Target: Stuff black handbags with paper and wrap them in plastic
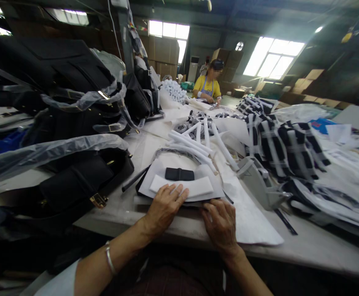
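My left hand lies flat with fingers spread on a folded white paper strip that wraps a flat black bag part. My right hand rests beside it at the near edge of the wrapped piece, fingers curled down onto the white sheet; what they pinch is hidden. A silver bangle sits on my left wrist. A black strap sticks out to the left of the wrapped piece.
Black handbags in clear plastic pile up on the left. White paper-wrapped straps lie behind the work. Black-and-white wrapped pieces heap on the right, by a grey tape dispenser. A person in yellow works at the far end.
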Demonstrator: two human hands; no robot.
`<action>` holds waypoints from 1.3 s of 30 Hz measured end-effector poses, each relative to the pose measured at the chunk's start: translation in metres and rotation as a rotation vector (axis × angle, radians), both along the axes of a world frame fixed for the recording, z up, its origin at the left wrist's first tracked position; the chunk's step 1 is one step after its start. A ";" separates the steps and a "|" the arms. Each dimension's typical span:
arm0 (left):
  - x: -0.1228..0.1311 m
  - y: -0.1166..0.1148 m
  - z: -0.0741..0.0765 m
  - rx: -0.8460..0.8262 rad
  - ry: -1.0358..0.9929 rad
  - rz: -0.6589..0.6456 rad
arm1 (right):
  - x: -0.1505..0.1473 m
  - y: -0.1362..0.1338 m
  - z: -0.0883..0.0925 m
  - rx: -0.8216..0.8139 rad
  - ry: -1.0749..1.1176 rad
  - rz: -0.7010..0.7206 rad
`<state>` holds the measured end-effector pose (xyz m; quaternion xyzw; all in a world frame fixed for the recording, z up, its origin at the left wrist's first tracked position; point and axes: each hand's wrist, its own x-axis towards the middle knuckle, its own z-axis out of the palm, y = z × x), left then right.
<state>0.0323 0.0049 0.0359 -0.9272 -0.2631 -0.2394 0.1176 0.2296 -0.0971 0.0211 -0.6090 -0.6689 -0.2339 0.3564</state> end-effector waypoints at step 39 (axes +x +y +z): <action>-0.001 0.020 -0.001 0.277 0.191 -0.107 | -0.012 0.046 0.011 -0.142 -0.489 0.134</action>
